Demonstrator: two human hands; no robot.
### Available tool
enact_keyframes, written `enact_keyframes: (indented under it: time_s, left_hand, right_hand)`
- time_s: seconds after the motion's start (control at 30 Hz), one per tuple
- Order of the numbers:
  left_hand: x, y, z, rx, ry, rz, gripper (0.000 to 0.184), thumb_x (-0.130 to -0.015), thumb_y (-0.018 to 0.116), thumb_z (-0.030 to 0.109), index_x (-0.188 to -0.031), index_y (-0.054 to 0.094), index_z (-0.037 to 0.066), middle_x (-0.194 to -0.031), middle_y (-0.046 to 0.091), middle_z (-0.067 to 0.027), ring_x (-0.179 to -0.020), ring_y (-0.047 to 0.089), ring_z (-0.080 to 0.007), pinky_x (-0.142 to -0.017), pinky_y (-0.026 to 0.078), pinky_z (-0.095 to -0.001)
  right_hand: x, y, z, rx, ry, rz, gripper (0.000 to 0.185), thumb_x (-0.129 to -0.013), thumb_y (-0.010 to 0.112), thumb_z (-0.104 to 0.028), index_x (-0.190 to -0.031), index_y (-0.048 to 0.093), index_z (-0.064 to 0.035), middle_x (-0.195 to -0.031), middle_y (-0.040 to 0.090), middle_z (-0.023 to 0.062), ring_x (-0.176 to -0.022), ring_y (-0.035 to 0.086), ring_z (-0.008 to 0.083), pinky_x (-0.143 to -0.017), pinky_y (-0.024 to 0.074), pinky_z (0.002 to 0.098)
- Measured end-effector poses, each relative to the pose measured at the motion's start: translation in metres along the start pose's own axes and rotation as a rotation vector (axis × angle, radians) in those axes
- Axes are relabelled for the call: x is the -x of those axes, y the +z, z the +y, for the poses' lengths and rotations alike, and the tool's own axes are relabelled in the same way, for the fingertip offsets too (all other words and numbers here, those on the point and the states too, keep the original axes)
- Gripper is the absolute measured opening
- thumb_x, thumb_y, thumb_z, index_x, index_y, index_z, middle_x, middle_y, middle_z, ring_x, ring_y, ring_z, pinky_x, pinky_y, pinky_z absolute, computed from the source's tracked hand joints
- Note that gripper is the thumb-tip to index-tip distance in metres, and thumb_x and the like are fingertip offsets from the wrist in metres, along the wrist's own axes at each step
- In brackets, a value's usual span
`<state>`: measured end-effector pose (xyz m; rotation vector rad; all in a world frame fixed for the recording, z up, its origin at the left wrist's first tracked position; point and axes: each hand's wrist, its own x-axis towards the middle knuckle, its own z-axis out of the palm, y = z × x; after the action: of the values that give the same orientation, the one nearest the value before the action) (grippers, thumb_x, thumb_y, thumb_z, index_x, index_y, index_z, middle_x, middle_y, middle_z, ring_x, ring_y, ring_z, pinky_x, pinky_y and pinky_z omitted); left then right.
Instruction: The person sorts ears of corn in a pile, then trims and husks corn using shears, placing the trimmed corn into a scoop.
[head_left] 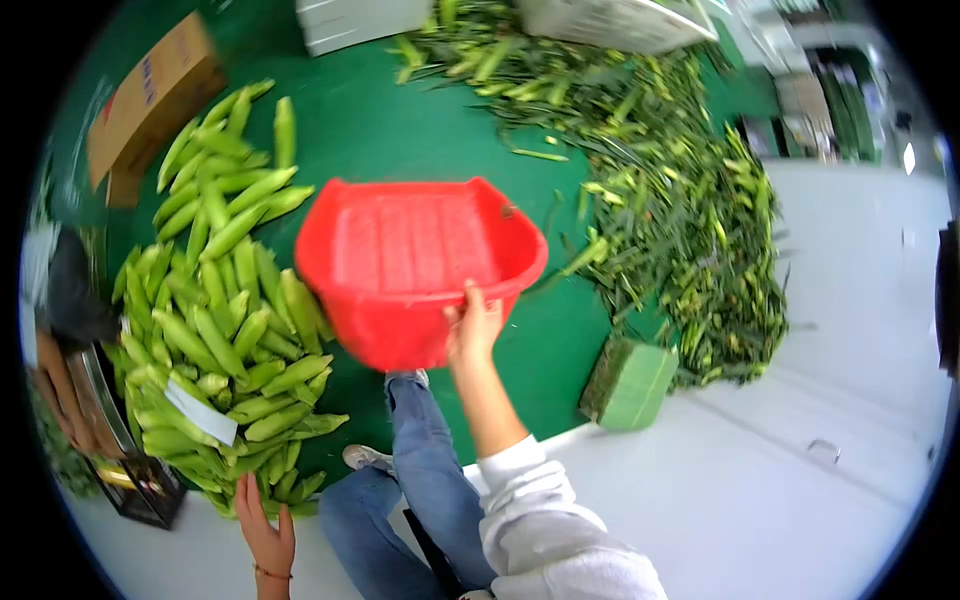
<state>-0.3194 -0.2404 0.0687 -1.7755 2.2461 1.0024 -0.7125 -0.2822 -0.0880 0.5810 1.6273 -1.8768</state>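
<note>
A red plastic basket [415, 240] hangs in front of me above the green floor, its inside bare. My right hand [474, 325] grips its near rim, thumb and fingers over the edge. At the lower left, my left hand [264, 530] has its fingers apart at the near edge of a big pile of green corn cobs in their husks [225, 335]. Its fingertips are at the lowest cobs; whether they touch one I cannot tell. A white strip, like paper [200, 412], lies on the pile.
Loose husks and leaves [690, 220] cover the floor on the right. A green block-shaped object [630, 385] stands beside them. A cardboard box [155, 95] is at the upper left, white containers [360, 22] at the top. Another person's arm [62, 390] shows at the left, near a black crate [150, 492].
</note>
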Motion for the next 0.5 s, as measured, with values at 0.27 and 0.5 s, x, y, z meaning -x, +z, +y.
enact_keyframes:
  time_s: [0.27,0.5]
  left_hand:
    - [-0.085,-0.012,0.28,-0.225,0.641,-0.118,0.081,-0.067,0.074,0.036,-0.133,0.04,0.004,-0.134,0.038,-0.0217,-0.123,0.035,-0.042,-0.103,0.026,-0.0505]
    - [-0.087,0.077,0.451,-0.197,0.858,-0.525,0.047,-0.069,0.074,0.041,-0.099,0.062,0.006,-0.083,0.065,-0.0106,-0.08,0.063,-0.025,-0.077,0.047,-0.0365]
  right_hand:
    - [0.113,-0.094,-0.173,-0.035,0.036,0.047,0.019,-0.084,0.066,-0.008,-0.083,0.048,-0.0106,-0.069,0.051,-0.0032,-0.054,0.049,0.005,-0.046,0.0456,0.0203]
    - [0.061,-0.154,-0.323,-0.024,-0.039,0.043,0.024,-0.085,0.066,-0.007,-0.078,0.043,-0.0102,-0.064,0.051,-0.0023,-0.054,0.05,0.0035,-0.049,0.0473,0.0196]
